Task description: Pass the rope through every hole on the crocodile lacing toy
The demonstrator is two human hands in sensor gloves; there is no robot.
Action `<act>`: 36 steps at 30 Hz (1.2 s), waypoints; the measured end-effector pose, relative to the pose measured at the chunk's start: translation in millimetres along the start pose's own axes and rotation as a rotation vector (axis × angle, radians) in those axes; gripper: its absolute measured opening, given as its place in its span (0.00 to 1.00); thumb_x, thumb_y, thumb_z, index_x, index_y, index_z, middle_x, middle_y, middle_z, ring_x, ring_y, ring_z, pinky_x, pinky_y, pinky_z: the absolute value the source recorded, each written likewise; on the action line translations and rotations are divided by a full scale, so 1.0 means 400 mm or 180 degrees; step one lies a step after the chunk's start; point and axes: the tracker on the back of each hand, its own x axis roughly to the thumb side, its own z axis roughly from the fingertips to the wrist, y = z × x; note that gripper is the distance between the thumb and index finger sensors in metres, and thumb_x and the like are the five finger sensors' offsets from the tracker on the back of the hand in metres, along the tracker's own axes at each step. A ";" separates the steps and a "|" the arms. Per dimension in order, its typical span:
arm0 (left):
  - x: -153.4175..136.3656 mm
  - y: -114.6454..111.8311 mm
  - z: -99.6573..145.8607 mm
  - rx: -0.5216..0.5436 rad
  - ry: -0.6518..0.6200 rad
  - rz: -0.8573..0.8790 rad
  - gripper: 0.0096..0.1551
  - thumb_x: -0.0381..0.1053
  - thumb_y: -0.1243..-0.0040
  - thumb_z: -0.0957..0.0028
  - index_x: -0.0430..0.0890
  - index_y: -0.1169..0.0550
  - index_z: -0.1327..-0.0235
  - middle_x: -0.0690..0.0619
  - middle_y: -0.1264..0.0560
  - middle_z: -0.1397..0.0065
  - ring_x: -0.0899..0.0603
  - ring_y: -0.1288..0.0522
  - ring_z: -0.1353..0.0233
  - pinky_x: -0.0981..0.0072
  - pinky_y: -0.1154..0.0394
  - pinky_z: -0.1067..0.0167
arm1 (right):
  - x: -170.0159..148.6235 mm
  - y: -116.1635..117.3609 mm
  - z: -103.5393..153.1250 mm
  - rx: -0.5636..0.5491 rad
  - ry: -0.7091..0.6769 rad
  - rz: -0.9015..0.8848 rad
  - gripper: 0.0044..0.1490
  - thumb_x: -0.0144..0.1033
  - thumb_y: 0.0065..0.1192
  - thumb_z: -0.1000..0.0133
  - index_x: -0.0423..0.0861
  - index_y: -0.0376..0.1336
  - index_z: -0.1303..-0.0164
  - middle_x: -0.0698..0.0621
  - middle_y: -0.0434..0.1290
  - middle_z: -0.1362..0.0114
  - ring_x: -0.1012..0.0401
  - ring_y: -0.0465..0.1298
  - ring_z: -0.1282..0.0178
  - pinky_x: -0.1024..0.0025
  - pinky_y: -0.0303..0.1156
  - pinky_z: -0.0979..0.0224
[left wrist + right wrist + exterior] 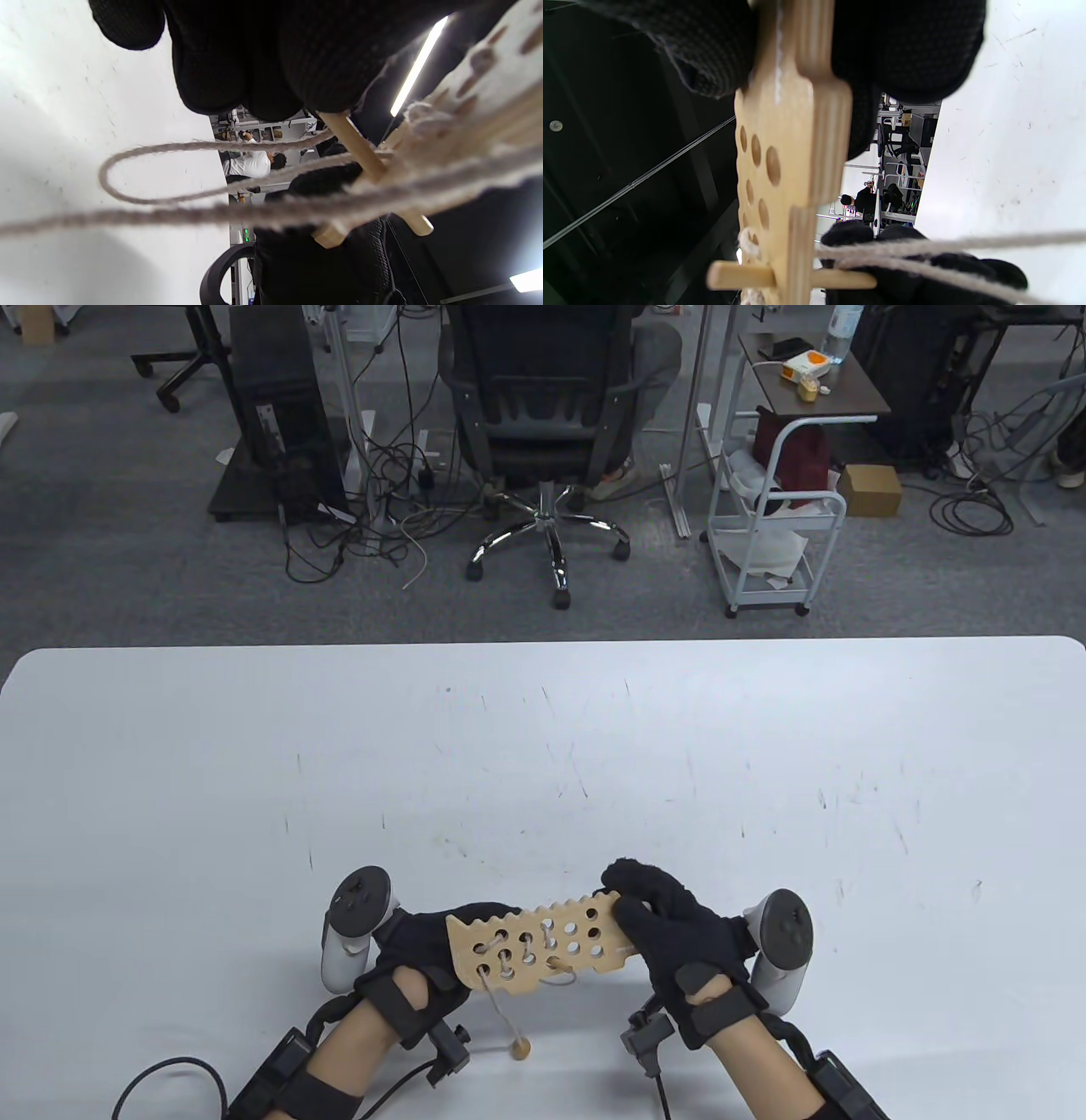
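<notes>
- Table view shows the crocodile lacing toy (543,946) held up off the white table (543,746) near its front edge, one hand at each end
- Risk: the wooden needle (791,277) sits halfway through a hole; if the board tilts or the pull falters, it could slide back out and undo that pass
- Risk: slack rope (169,173) loops beneath the board and may snag or tangle as it is drawn through
- Left hand (416,954) has its fingers curled under the laced end, near the needle
- Right hand (674,929) is clamped on the unlaced end, thumb over, fingers beneath
- Most holes look unthreaded
</notes>
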 end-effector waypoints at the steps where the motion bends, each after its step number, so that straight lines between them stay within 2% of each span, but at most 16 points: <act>1: 0.001 -0.003 0.000 -0.0019 -0.0012 0.0035 0.22 0.48 0.26 0.58 0.57 0.13 0.48 0.55 0.16 0.40 0.43 0.19 0.37 0.41 0.31 0.30 | 0.002 0.000 0.000 -0.0005 -0.0037 0.0058 0.30 0.40 0.69 0.47 0.48 0.66 0.35 0.49 0.81 0.42 0.55 0.86 0.52 0.57 0.79 0.49; 17: -0.002 -0.025 -0.004 -0.0407 -0.0108 0.0827 0.25 0.44 0.30 0.55 0.57 0.16 0.42 0.55 0.14 0.39 0.45 0.16 0.39 0.45 0.29 0.31 | 0.018 0.004 -0.004 -0.0006 -0.0408 0.0965 0.32 0.45 0.67 0.49 0.46 0.66 0.35 0.50 0.83 0.45 0.54 0.87 0.54 0.56 0.78 0.49; 22: -0.002 -0.016 -0.004 -0.0367 -0.0163 0.0894 0.27 0.44 0.29 0.55 0.59 0.18 0.40 0.54 0.13 0.42 0.46 0.14 0.42 0.45 0.28 0.31 | 0.022 0.007 -0.003 -0.0003 -0.0499 0.1238 0.34 0.47 0.66 0.49 0.44 0.65 0.35 0.50 0.83 0.47 0.54 0.87 0.56 0.55 0.78 0.50; 25: -0.002 -0.013 -0.004 -0.0361 -0.0168 0.0850 0.27 0.45 0.29 0.55 0.59 0.18 0.39 0.54 0.13 0.42 0.46 0.14 0.42 0.45 0.28 0.31 | 0.027 0.008 -0.003 0.0031 -0.0523 0.1279 0.30 0.47 0.65 0.48 0.45 0.67 0.39 0.52 0.84 0.50 0.55 0.87 0.57 0.55 0.78 0.50; 36: -0.014 0.022 0.004 0.0034 -0.0019 0.0685 0.28 0.47 0.33 0.52 0.58 0.21 0.35 0.54 0.17 0.37 0.44 0.19 0.37 0.44 0.31 0.30 | 0.024 -0.015 -0.008 -0.0063 -0.0416 0.1037 0.29 0.46 0.66 0.49 0.44 0.68 0.41 0.52 0.84 0.52 0.55 0.87 0.59 0.56 0.79 0.51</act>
